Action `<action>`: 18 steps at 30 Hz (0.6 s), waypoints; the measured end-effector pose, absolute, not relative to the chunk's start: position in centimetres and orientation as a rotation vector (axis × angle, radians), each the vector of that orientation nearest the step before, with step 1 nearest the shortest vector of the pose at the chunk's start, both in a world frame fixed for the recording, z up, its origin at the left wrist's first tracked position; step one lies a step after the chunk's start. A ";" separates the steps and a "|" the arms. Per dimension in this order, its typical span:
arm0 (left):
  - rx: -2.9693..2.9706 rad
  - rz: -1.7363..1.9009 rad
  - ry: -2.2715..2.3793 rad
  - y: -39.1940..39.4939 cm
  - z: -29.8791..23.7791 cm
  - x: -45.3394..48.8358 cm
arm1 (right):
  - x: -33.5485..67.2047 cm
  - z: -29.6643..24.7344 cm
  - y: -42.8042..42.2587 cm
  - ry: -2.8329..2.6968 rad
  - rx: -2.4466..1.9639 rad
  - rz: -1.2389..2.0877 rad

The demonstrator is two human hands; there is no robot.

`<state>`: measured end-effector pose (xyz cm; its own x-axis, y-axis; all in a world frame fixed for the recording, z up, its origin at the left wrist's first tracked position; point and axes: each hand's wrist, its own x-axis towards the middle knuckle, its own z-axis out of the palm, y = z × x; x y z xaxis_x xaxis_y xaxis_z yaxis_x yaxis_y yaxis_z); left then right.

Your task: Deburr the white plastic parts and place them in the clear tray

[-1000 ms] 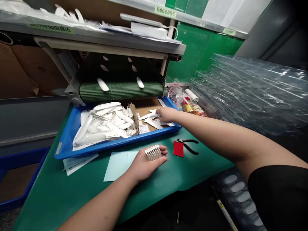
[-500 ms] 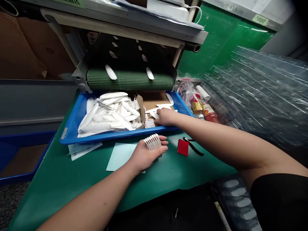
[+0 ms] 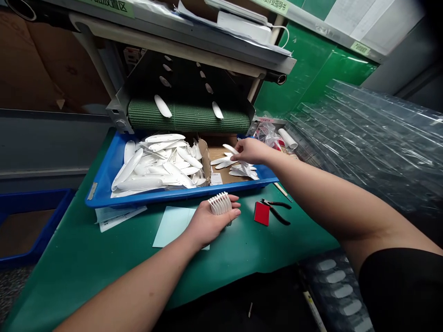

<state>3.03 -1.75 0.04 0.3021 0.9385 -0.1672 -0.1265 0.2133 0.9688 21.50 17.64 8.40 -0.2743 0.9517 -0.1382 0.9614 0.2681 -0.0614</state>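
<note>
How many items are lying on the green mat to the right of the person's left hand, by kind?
Black-handled pliers: 1
Red square pad: 1
Thin tan stick: 1
Total: 3

**White slivers: a tight row on my left palm, one pinched in my right hand**

On my open left hand (image 3: pixel 211 222), a tight row of thin white pieces (image 3: pixel 219 204) stands on edge, side by side, curved ends together. My right hand (image 3: pixel 252 151) pinches one slender, pointed white piece (image 3: pixel 230 149) at its end, tilted up just above several matching loose pieces (image 3: pixel 242 169), which lie crisscrossed on brown cardboard (image 3: pixel 221 174) in the right part of the blue tray (image 3: pixel 173 196).
</note>
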 end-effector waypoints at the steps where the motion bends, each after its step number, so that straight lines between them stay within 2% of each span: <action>1: 1.076 0.930 0.967 -1.8 0.1 3.0 | 22.1 8.6 18.1 2.446 1.863 -0.181; 11: 1.095 0.926 0.964 -2.0 0.0 3.2 | 21.4 6.3 19.0 2.502 1.775 -0.187; 15: 1.094 0.928 0.985 -1.4 0.0 2.9 | 17.5 5.2 19.0 2.409 1.904 -0.175; 18: 1.101 0.916 1.003 -1.7 0.0 2.8 | 18.3 6.8 18.5 2.338 1.995 -0.189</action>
<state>2.76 -1.70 -0.02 0.2897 0.9406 -0.1767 -0.0903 0.2107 0.9734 18.33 18.46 6.85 -0.1593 0.9790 -0.1271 0.9867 0.1537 -0.0528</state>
